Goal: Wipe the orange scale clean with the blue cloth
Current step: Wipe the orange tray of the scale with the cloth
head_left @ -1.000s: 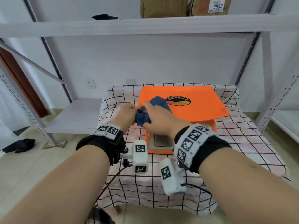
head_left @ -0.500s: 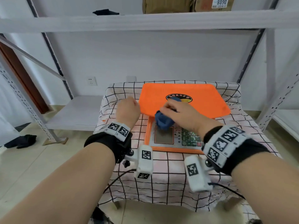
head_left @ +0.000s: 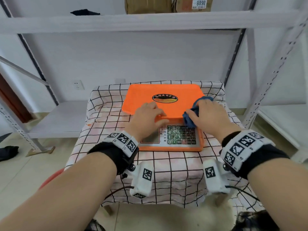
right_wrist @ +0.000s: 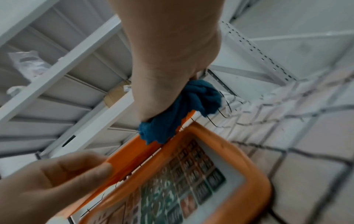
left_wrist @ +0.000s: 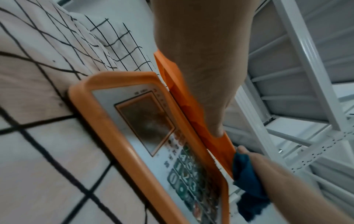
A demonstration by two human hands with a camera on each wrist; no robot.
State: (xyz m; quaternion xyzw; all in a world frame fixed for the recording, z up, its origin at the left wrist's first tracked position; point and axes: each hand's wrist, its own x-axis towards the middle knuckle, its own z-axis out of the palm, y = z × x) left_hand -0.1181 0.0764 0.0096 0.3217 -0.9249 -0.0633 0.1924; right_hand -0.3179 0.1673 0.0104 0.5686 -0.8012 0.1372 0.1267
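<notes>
Fingers (head_left: 191,114) of my right hand (head_left: 208,114) bunched round crumpled blue terry cloth (head_left: 189,121), pressing it on front right edge of flat orange plastic scale (head_left: 150,97), which sits on grid-patterned tablecloth (head_left: 108,130). My left hand (head_left: 146,115) lies flat, fingers straight, steadying front rim. I judge wiping mid-way: platter edge underway; grey keypad panel (head_left: 180,135) possibly untouched, wrist views too blurred to tell.

The box label (head_left: 199,3) reads 8090; scale keypad (head_left: 180,134) shows digits 0-9.
</notes>
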